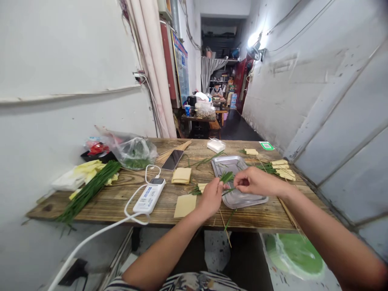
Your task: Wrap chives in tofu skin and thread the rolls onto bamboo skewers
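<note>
My left hand (209,197) is closed around a small bundle of cut chives (226,176), whose green ends stick out above the fingers. A thin bamboo skewer (225,228) slants down below this hand, past the table edge. My right hand (250,180) is closed in a pinch beside the bundle, with a green chive strand (228,190) running to its fingertips. Both hands are over the near part of a metal tray (257,200). Left of my left hand lies a pale yellow tofu-skin roll (201,187) with chives, partly hidden by the hand.
Left of the hands are square tofu-skin sheets (184,205), a white power strip (149,197), a phone (172,160) and long chives (91,190). Finished-looking rolls (285,173) lie at right. A green bucket (295,254) stands below. A person (217,92) sits far back.
</note>
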### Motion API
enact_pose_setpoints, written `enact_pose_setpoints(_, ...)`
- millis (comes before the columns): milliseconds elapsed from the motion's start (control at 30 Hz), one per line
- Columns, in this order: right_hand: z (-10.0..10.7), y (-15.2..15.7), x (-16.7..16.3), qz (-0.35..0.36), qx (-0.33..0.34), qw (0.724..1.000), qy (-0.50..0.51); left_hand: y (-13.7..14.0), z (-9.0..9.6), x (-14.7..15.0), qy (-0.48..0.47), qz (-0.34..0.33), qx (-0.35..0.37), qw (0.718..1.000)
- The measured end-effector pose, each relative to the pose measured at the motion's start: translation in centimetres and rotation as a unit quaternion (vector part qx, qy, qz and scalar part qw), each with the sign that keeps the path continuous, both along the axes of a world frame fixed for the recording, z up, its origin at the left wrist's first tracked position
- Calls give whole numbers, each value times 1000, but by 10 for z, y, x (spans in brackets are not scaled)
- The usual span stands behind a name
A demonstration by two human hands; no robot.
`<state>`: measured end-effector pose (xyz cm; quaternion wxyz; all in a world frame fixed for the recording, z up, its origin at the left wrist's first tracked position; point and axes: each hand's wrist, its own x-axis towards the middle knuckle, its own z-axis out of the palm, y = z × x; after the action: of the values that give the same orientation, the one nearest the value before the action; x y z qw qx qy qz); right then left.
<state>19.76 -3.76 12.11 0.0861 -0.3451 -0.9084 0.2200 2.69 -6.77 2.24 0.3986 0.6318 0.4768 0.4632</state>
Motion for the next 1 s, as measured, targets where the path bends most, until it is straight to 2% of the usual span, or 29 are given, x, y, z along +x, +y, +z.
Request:
enact_pose_setpoints(67,-3,-1,1,-9,13,1000,17,-2,1,3,-80,-58,-74,992)
enact_pose_setpoints(133,-6,-3,1,-29,46,998,28,-5,3,6,-142,-87,-123,978)
enact_pose_setpoints(267,-7,-7,-1,-61,88,993,37,-12,10,8,-205,-131,-161,957)
enact_pose_setpoints(400,-12,-9,4,-93,77,990,78,-16,14,7,-206,-179,-182,945)
enact_pose_setpoints(467,-18,-9,11,-140,88,975,150,-18,16,5,-214,-182,-197,939)
enact_pose_setpoints(533,-27,-11,19,-200,109,945,234,-19,19,3,-229,-184,-213,932)
enact_pose_setpoints(600,-36,-15,25,-225,113,926,280,-20,23,1,-237,-192,-219,927)
enact_pose_setpoints(733,-53,-32,19,-165,97,945,266,-23,27,0,-237,-212,-228,920)
enact_pose_setpoints(867,-57,-40,7,-130,111,958,232,-24,27,-1,-234,-224,-237,916)
enact_pose_setpoints(900,-56,-40,6,-132,135,957,222,-25,27,-2,-233,-225,-239,916)
enact_pose_setpoints(1000,-49,-41,4,-113,269,944,154,-24,27,-8,-214,-227,-252,916)
